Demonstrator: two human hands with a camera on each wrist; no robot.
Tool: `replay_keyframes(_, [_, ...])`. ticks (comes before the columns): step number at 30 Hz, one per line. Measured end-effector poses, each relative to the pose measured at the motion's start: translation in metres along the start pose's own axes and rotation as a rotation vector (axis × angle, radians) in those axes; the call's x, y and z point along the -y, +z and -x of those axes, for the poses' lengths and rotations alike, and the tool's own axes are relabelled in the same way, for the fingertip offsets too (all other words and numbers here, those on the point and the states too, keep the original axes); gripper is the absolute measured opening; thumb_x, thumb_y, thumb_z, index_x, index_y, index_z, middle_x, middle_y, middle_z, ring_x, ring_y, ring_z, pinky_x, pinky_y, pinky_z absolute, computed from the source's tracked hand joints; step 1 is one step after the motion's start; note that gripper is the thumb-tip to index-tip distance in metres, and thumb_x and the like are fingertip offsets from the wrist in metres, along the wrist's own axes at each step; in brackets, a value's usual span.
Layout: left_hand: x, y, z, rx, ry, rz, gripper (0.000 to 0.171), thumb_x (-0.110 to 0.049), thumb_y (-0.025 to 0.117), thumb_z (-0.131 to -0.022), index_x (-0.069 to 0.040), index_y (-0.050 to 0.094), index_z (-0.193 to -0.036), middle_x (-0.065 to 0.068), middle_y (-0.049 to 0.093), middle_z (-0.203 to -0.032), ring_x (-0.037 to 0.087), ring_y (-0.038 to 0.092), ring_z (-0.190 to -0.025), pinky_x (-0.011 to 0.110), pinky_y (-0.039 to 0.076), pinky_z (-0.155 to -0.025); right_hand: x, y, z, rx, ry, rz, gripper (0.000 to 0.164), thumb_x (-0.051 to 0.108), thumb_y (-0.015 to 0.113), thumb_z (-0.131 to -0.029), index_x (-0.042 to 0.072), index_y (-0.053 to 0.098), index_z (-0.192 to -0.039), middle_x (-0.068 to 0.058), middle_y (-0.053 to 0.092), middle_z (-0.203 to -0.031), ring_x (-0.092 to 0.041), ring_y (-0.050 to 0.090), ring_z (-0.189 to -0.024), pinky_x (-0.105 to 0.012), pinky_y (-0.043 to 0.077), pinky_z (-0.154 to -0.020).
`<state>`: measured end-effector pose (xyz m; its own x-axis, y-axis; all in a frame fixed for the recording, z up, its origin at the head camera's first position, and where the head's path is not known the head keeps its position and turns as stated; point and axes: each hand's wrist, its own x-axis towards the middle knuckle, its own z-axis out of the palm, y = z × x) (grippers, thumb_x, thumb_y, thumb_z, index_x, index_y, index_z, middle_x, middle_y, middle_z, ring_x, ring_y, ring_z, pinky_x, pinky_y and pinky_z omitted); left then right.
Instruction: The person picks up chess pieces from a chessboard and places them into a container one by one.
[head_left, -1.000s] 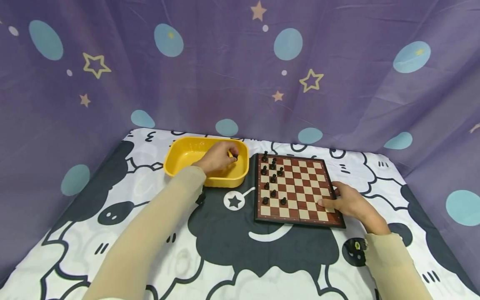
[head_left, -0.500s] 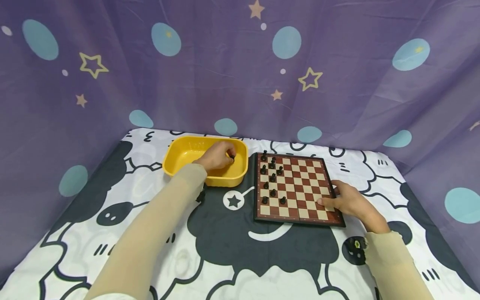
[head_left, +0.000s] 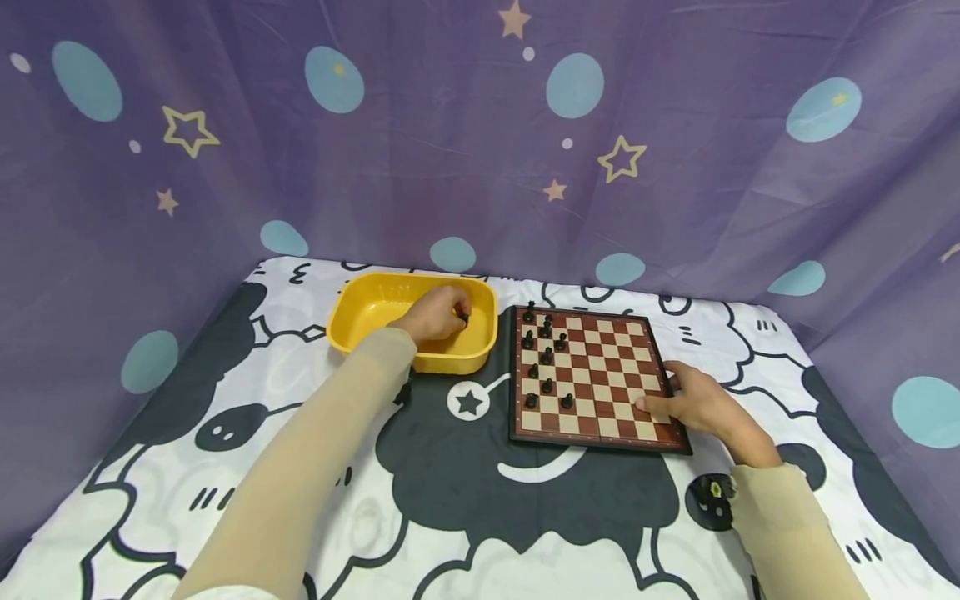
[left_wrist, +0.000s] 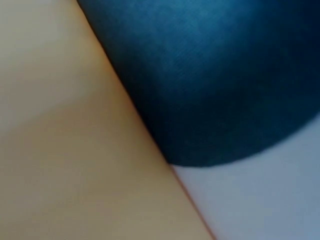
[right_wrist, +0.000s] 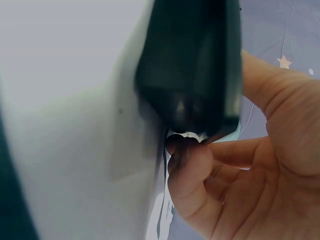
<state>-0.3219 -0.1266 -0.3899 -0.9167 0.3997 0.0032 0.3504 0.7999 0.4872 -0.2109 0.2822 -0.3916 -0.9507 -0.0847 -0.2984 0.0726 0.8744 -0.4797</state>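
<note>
Peeking out at the fingertips of the left hand (head_left: 433, 315), a black chess piece (head_left: 463, 319) was held over the 3 o'clock end of the yellow basin (head_left: 442, 364). The thumb and fingers pinched it closely and hid much of it, so its long axis could not be told, nor whether its base touched the basin floor. The relation that mattered most, by my judgement, was from that piece to the chessboard (head_left: 611, 367): the board lay at about 4 o'clock, just beyond the basin's wall, with its fold line running roughly 12 to 6.

About 9 other black pieces (head_left: 547, 356) stood on the board's 9 o'clock half. The right hand (head_left: 701, 404) gripped the board's edge near 4 o'clock, thumb on top and other fingers curled at the rim; the right wrist view showed fingertips close under a dark corner. From the pinched piece, that hand was well apart, between 3 and 4 o'clock, leaving the left hand nearer.

Farther out, a patterned cloth (head_left: 551, 508) lay beneath everything, and a purple curtain (head_left: 450, 208) hung at 12 o'clock.
</note>
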Motion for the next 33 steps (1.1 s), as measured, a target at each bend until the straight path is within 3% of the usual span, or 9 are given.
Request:
replay_keyframes(17, [-0.001, 0.0, -0.001, 0.01, -0.01, -0.043, 0.02, -0.005, 0.069, -0.081, -0.007, 0.064, -0.101, 0.006, 0.063, -0.097, 0.022, 0.054, -0.091, 0.034, 0.045, -0.089, 0.0, -0.001, 0.001, -0.002, -0.007, 0.009, 0.103, 0.055, 0.074, -0.075, -0.012, 0.03, -0.139, -0.029, 0.053, -0.115, -0.034, 0.054, -0.095, -0.048, 0.044, -0.081])
replay_keyframes(33, [-0.008, -0.01, 0.018, -0.007, -0.052, -0.073, 0.02, -0.01, 0.067, -0.084, -0.01, 0.062, -0.103, 0.004, 0.061, -0.1, 0.022, 0.053, -0.091, 0.035, 0.045, -0.089, -0.001, 0.0, 0.0, -0.01, -0.019, 0.006, 0.102, 0.054, 0.075, -0.075, -0.012, 0.03, -0.139, -0.03, 0.053, -0.115, -0.034, 0.055, -0.096, -0.048, 0.045, -0.081])
